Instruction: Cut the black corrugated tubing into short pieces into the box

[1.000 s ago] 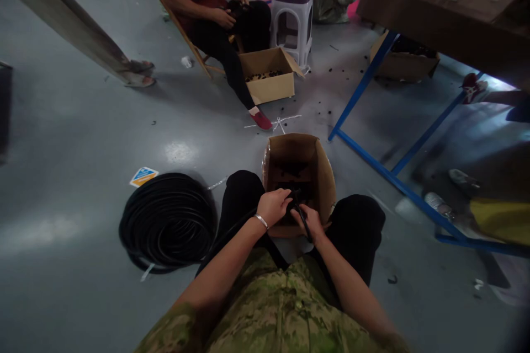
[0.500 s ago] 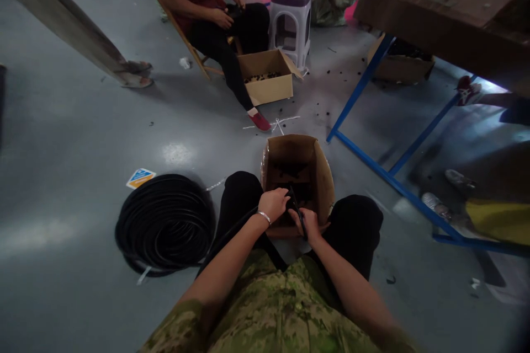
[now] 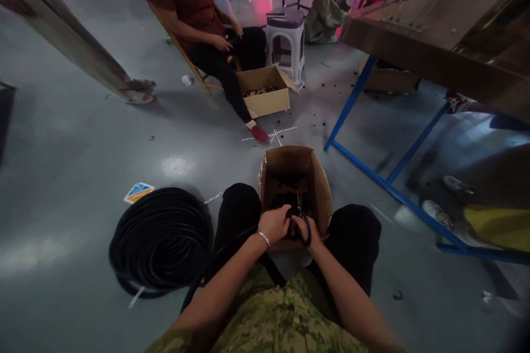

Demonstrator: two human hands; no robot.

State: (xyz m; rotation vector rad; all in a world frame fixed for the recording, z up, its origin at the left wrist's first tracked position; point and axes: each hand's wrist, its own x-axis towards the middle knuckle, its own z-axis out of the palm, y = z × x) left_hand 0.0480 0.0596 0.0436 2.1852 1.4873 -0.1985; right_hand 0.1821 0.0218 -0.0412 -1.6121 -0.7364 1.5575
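Observation:
My left hand, with a bracelet at the wrist, is closed around the end of a black hose. The hose runs back under my left forearm toward a big black coil on the floor. In my right hand is a pair of scissors with black handles, its blades pointing away from me and slightly apart. Both hands meet over the near side of an open cardboard box between my knees. Dark pieces lie inside the box; my fingers hide part of the hose end.
A seated person works ahead beside a second cardboard box and a plastic stool. A blue-legged table stands to the right. Someone's legs are at upper left. Small black bits lie scattered on the floor.
The scissors have turned so the blades now show, parted and pointing forward. My hands sit slightly lower in view, as the whole scene has shifted down.

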